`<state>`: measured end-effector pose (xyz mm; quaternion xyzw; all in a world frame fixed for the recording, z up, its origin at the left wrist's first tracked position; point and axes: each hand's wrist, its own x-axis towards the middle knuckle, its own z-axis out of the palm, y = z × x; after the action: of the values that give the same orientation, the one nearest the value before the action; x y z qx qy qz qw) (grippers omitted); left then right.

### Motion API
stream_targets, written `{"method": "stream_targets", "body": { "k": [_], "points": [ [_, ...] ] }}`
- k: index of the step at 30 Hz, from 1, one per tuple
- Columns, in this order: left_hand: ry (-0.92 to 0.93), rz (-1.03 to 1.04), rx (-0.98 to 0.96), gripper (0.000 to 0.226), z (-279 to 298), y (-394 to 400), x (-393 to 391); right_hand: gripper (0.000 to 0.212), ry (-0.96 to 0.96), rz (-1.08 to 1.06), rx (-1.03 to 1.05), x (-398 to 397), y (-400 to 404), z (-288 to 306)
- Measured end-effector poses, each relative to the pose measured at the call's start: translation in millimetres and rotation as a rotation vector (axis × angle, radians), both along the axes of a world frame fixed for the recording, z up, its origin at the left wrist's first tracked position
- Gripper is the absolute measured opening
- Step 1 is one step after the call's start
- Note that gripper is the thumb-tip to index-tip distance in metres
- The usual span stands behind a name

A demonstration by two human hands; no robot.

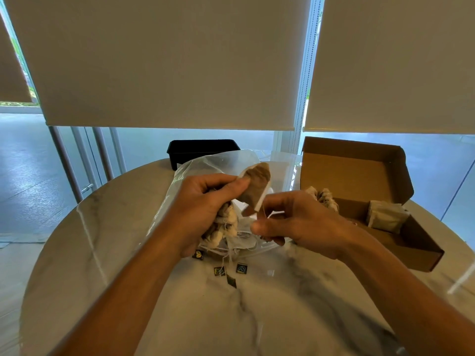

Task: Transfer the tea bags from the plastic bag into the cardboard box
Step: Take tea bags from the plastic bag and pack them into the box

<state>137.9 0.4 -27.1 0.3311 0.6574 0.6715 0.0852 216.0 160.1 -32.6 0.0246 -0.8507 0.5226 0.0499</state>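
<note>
My left hand [205,201] pinches a brown tea bag [257,186] between thumb and fingers above the clear plastic bag [223,160], with a bunch of pale tea bags [226,222] hanging beneath its palm. My right hand [295,222] pinches the tea bag's string just below the bag. Small dark paper tags [241,268] on strings trail onto the table. The open cardboard box [359,176] stands to the right, with a few tea bags [385,217] inside it and more tea bags [323,196] at its left edge.
A round marble-look table [257,304] bears everything. A black tray [203,147] stands at its far edge behind the plastic bag. Roller blinds and windows lie beyond the table.
</note>
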Motion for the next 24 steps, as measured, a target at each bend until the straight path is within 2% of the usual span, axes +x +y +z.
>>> {"method": "stream_targets", "body": {
  "k": [3,6,13,20,22,24],
  "points": [
    [-0.088,0.021,0.104,0.024,3.9,-4.5,-3.6,0.007,-0.025,-0.022,0.111,0.5,1.2,-1.2],
    [-0.147,0.053,0.181,0.017,7.6,-9.4,-7.5,0.01,-0.026,-0.067,0.119,2.8,8.5,1.1],
    [-0.206,0.115,0.227,0.015,8.4,-14.4,-15.2,0.017,-0.007,-0.174,0.125,8.5,26.1,9.9],
    [-0.173,0.133,0.228,0.017,5.6,-12.8,-17.7,0.013,0.004,-0.258,0.089,13.3,37.3,16.2],
    [-0.121,0.161,0.209,0.013,4.9,-11.5,-17.2,0.009,0.059,-0.318,0.036,13.9,38.3,18.3],
    [-0.031,0.206,0.155,0.009,2.1,-9.3,-18.1,0.016,0.135,-0.363,-0.047,14.5,36.6,20.2]
  ]
}}
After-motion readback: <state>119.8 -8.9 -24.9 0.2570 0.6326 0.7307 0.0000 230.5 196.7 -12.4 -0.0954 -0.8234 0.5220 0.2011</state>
